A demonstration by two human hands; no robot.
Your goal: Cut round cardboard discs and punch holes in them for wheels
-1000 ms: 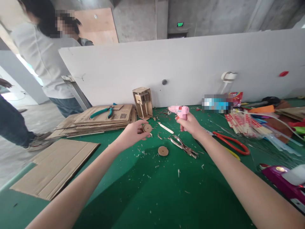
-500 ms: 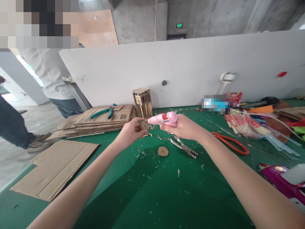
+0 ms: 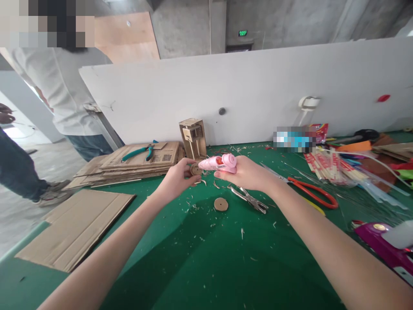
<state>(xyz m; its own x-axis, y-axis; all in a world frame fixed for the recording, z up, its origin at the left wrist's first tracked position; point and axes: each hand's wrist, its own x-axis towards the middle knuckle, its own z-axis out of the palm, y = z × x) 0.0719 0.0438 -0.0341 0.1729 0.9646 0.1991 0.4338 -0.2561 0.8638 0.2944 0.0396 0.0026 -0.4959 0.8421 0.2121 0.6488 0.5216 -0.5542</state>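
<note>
Two cardboard discs: one pinched in the left hand fingers above the counter, one flat disc lying beside the hole punch; one pink glue gun, gripped by the closed right hand, long axis near-horizontal, nozzle pointing left onto the held disc.

A green lit sign hangs high on the grey wall at the back, but its letters are too small to read. The top sheet of the cardboard stack has dark square code prints on it, and no words show clearly. The red packet by the white board has print that is too blurry to read.
</note>
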